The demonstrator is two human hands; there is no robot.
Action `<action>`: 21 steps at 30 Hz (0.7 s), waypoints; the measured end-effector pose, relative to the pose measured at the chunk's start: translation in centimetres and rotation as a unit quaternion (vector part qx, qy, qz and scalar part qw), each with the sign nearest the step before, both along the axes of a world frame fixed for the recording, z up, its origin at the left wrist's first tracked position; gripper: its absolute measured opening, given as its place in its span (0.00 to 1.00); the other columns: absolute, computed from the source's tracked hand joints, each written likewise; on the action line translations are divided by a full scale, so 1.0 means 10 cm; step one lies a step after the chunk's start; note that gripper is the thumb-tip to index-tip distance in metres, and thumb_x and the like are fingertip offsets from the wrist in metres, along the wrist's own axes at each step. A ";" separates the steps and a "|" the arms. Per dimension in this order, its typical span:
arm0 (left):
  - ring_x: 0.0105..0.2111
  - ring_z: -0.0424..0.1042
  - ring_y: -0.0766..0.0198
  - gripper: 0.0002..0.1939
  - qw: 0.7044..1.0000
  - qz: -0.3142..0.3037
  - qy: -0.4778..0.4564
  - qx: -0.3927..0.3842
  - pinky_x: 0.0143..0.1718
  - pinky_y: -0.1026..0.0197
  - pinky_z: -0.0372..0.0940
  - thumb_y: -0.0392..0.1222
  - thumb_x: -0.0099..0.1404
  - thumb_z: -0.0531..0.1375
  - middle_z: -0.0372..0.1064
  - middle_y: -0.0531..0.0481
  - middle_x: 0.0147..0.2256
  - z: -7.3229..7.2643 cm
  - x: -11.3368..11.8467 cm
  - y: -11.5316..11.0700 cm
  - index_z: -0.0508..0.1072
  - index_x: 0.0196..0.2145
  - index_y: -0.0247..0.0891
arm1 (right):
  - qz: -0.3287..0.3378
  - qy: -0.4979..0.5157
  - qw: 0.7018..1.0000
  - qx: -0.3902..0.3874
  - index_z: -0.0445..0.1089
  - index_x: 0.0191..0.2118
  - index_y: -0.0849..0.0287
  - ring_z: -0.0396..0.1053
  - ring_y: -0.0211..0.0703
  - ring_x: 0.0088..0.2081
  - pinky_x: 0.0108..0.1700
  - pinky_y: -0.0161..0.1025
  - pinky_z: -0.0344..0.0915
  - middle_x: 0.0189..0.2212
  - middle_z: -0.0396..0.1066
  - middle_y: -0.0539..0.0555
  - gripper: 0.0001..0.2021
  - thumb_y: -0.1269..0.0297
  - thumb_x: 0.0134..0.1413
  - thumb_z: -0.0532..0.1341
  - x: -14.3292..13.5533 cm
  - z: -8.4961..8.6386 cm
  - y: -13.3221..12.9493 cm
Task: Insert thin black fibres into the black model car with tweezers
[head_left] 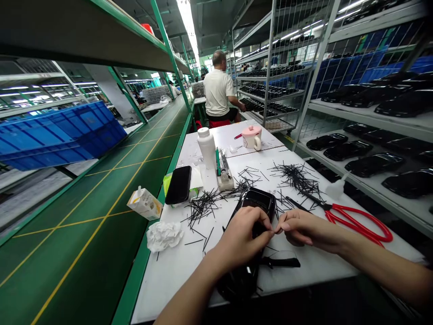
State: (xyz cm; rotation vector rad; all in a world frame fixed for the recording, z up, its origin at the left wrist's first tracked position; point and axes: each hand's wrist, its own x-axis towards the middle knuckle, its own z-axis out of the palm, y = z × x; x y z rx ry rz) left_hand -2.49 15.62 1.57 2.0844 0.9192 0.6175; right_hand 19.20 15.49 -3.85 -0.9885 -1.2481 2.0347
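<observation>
Both the left hand (238,234) and right hand (299,226) pinch, fingertips meeting, anything between them too small to tell, the left above the black model car (238,282) by the near edge of the worktop (169,282), presumably keeping the black strips (296,179) within reach.

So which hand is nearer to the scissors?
The right hand: the scissors lie just beyond it, to its right. The left hand is farther away, over the black car, on the right hand's other side.
</observation>
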 end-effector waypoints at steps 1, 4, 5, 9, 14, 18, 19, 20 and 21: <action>0.41 0.68 0.60 0.06 1.000 0.004 -0.003 -0.006 0.46 0.59 0.60 0.35 0.62 0.60 0.72 0.51 0.36 0.00 0.00 0.00 0.64 0.32 0.40 | 0.002 -0.012 1.000 0.012 0.74 0.33 0.62 0.44 0.30 0.13 0.22 0.34 0.45 0.07 0.53 0.40 0.14 0.55 0.50 0.64 0.02 0.06 -0.01; 0.41 0.67 0.60 0.07 0.999 0.021 -0.017 -0.023 0.46 0.59 0.60 0.33 0.62 0.58 0.71 0.51 0.36 -0.01 0.01 0.00 0.62 0.31 0.41 | 0.004 -0.162 0.974 0.157 0.76 0.41 0.59 0.63 0.36 0.23 0.29 0.35 0.57 0.19 0.70 0.49 0.14 0.54 0.56 0.62 0.22 0.27 -0.03; 0.41 0.67 0.61 0.07 0.999 0.026 -0.022 -0.025 0.45 0.59 0.60 0.32 0.62 0.58 0.71 0.51 0.36 -0.02 0.01 -0.01 0.61 0.31 0.41 | -0.005 -0.249 0.939 0.236 0.75 0.45 0.56 0.68 0.40 0.30 0.34 0.37 0.62 0.28 0.74 0.52 0.14 0.54 0.58 0.60 0.34 0.31 -0.03; 0.41 0.66 0.62 0.09 0.998 0.033 -0.040 -0.028 0.44 0.61 0.60 0.31 0.62 0.57 0.70 0.53 0.36 -0.03 0.01 -0.01 0.60 0.30 0.41 | -0.108 -0.558 0.714 0.410 0.73 0.50 0.53 0.72 0.55 0.45 0.42 0.46 0.68 0.46 0.74 0.58 0.17 0.55 0.59 0.55 0.89 0.20 -0.05; 0.39 0.66 0.63 0.09 0.996 0.061 -0.055 -0.023 0.42 0.61 0.60 0.30 0.62 0.56 0.68 0.53 0.35 -0.06 0.01 0.00 0.59 0.30 0.41 | -0.086 -0.625 0.694 0.349 0.71 0.53 0.54 0.76 0.51 0.33 0.32 0.43 0.71 0.43 0.74 0.60 0.20 0.56 0.59 0.52 1.36 -0.23 -0.17; 0.39 0.66 0.62 0.09 0.993 0.100 -0.056 -0.008 0.41 0.59 0.60 0.32 0.62 0.56 0.69 0.53 0.34 -0.08 0.02 0.00 0.59 0.30 0.41 | -0.134 -0.570 0.729 0.356 0.69 0.55 0.52 0.77 0.57 0.39 0.36 0.45 0.74 0.45 0.77 0.61 0.22 0.57 0.55 0.56 1.45 -0.32 -0.29; 0.39 0.66 0.62 0.08 0.993 0.109 -0.053 -0.007 0.41 0.59 0.59 0.32 0.62 0.56 0.69 0.53 0.34 -0.08 0.02 0.00 0.59 0.30 0.41 | -0.148 -0.554 0.735 0.361 0.71 0.52 0.52 0.77 0.58 0.40 0.36 0.45 0.74 0.45 0.77 0.61 0.20 0.56 0.54 0.57 1.45 -0.30 -0.33; 0.39 0.66 0.61 0.08 0.992 0.116 -0.051 -0.007 0.41 0.58 0.59 0.32 0.62 0.56 0.69 0.53 0.34 -0.08 0.02 0.00 0.59 0.30 0.41 | -0.165 -0.541 0.738 0.367 0.71 0.50 0.52 0.77 0.59 0.39 0.36 0.45 0.74 0.45 0.77 0.60 0.18 0.55 0.54 0.58 1.45 -0.26 -0.36; 0.38 0.66 0.61 0.08 0.991 0.121 -0.048 -0.010 0.41 0.58 0.59 0.32 0.62 0.56 0.69 0.53 0.34 -0.08 0.02 0.00 0.59 0.30 0.41 | -0.185 -0.533 0.737 0.371 0.71 0.48 0.52 0.78 0.59 0.38 0.35 0.45 0.74 0.44 0.77 0.60 0.17 0.54 0.54 0.58 1.44 -0.23 -0.39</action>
